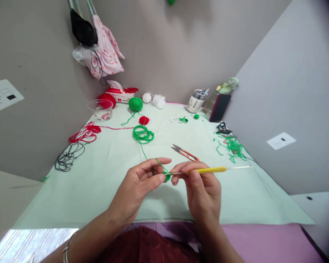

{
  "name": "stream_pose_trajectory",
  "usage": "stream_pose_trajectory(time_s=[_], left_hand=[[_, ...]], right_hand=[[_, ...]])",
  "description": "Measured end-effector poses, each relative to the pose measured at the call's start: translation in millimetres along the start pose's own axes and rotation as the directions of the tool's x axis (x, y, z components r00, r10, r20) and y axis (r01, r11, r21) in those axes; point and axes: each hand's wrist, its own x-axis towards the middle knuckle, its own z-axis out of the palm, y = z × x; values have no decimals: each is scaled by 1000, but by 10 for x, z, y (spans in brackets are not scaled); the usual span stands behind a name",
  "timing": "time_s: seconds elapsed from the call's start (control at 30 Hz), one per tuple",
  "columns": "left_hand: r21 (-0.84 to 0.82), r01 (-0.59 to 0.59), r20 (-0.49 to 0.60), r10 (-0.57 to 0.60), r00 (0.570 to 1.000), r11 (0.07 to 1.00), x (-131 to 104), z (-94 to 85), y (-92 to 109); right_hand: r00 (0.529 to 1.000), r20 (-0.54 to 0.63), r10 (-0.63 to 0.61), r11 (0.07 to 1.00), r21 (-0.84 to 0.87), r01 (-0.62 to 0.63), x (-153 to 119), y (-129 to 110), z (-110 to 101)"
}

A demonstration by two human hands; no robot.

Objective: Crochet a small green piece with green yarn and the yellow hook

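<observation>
Left hand [139, 184]: thumb and fingertips pinch one green piece [168, 178]; forefinger stretched out, with a strand running from it to the piece.
Right hand [203, 190]: grasps one hook [211, 170] by its yellow handle, fingers curled, metal end pointing left at the piece.
Piece: between my two hands, above the near part of the table [245, 199].
Forearms: two, slanting in from below; one bangle [66, 251] on the left.
Snips [185, 152]: one pair, just beyond my right hand.
Green yarn: one loose coil [143, 134] ahead of my left hand; two balls, a large one [135, 104] behind it and a tiny one [196, 116] farther right.
Red balls: two, a small one [144, 120] near the coil, a big one [108, 99] behind the tub [102, 114].
White ball [147, 97]: one, beside some fluff [159, 101].
Black yarn [68, 157]: one tangle, left edge.
Scraps [234, 147]: one green heap, right, too mixed to count.
Back right: one pen can [196, 103], one bottle [222, 88], one phone [220, 108].
Writing: dark characters on the can, print on the tissue pack [122, 95]; I can't make out either.
</observation>
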Motion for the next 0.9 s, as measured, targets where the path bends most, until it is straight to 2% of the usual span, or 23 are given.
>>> stream_pose_trajectory(time_s=[0.1, 0.2, 0.33, 0.43, 0.5, 0.57, 0.6, 0.63, 0.7, 0.77, 0.8, 0.9], left_hand=[[27, -19, -19, 20, 1000, 999, -4, 1, 13], [78, -58, -36, 61, 997, 995, -1, 8, 26], [199, -156, -72, 173, 982, 967, -14, 30, 11], [238, -210, -104, 240, 965, 948, -36, 56, -19], [113, -149, -112, 162, 980, 982, -37, 72, -32], [-97, 2, -65, -8, 998, 995, -18, 78, -31], [-187, 81, -23, -87, 996, 979, -3, 75, -25], [-250, 141, 13, -142, 990, 958, 13, 68, -17], [-286, 178, 44, -173, 984, 941, 41, 45, 2], [-236, 121, 12, -122, 993, 964, 50, 26, 16], [-197, 84, 1, -85, 996, 977, 46, 22, 17], [-104, 7, 30, -4, 1000, 995, 21, 29, -3]], right_hand=[[995, 15, -95, 989, -108, 96, -47, -27, -4], [977, 84, -195, 945, -252, 210, -77, -55, -20], [940, 215, -265, 861, -387, 332, -86, -72, -61], [907, 266, -326, 735, -532, 420, -105, -29, -74], [873, 297, -386, 613, -625, 483, -126, 29, -68], [834, 318, -451, 520, -666, 535, -140, 83, -51], [824, 313, -473, 510, -665, 546, -140, 99, -42], [825, 290, -485, 532, -651, 541, -135, 103, -32], [876, 176, -448, 677, -574, 461, -111, 79, -16], [942, 37, -334, 860, -396, 321, -75, 34, 0], [963, -4, -269, 920, -298, 256, -57, 13, 10], [987, 6, -158, 977, -147, 157, -14, -18, 52]])
